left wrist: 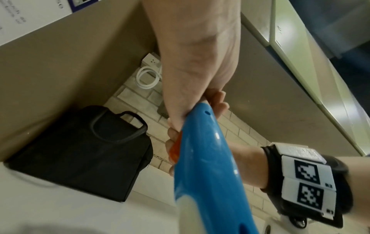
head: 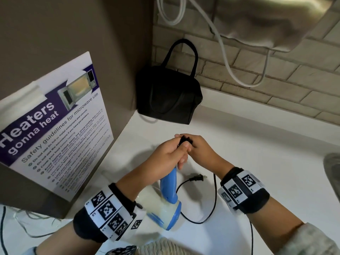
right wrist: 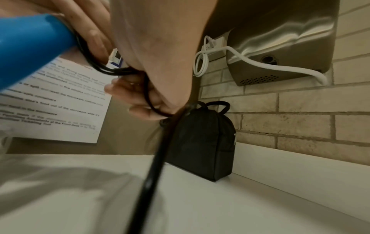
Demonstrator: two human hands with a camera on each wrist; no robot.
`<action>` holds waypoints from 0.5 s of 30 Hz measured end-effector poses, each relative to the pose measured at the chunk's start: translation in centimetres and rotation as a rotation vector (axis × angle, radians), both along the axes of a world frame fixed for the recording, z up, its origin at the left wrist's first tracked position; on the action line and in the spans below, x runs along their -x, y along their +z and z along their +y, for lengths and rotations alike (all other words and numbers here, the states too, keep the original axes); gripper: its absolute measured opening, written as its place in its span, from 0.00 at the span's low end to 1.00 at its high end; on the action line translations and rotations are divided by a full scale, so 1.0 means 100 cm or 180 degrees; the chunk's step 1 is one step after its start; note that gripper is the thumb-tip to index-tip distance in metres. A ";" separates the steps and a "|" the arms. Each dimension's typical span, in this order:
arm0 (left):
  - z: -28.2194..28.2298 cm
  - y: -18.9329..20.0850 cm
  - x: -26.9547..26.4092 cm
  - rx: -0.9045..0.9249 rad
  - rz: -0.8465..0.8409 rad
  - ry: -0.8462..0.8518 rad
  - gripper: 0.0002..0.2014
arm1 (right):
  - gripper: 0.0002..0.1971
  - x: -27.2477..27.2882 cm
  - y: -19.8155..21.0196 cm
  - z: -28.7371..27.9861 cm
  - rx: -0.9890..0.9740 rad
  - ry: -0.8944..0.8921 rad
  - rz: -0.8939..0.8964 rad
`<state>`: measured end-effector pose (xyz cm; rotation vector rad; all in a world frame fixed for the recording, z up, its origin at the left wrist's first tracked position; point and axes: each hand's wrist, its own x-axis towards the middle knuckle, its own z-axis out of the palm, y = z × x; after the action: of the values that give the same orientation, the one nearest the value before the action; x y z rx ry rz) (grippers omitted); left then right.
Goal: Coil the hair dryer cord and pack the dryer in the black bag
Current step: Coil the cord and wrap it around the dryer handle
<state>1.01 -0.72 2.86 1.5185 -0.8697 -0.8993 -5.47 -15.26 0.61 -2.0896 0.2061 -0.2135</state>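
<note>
I have my left hand (head: 170, 153) wrapped around the end of the hair dryer (head: 168, 197) handle, holding it above the white counter (head: 257, 144) with the handle pointing up and away from me and the cream barrel hanging down toward my wrist. My right hand (head: 199, 147) sits right against the left at the handle tip, fingers curled and pinching a small bunch of the black cord (head: 214, 197) where it leaves the handle. The rest of that cord drops from my right hand and lies slack on the counter below and to the right, its plug (head: 197, 178) resting just right of the handle. So the loose length lies on the right hand's side (handy), and I judge that hand should do the winding while the left keeps the dryer steady. The black bag (head: 169, 94) stands upright in the corner straight beyond both hands, well apart; whether it is open I cannot tell.
</note>
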 end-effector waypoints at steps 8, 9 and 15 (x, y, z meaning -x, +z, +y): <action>0.002 -0.001 -0.006 0.0245 0.0227 0.0320 0.14 | 0.17 -0.002 -0.008 0.011 0.0101 -0.0169 0.0067; 0.002 -0.002 -0.008 0.0265 0.0286 0.0324 0.14 | 0.18 0.001 -0.009 0.013 0.0166 -0.0192 0.0095; 0.004 -0.007 -0.015 0.0507 0.0485 0.0439 0.14 | 0.27 0.020 -0.025 0.014 0.1214 -0.0019 0.0503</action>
<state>2.47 -0.33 2.13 1.3372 -0.7006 -0.8139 -7.48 -13.82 -1.86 -2.4879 0.2842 -0.0954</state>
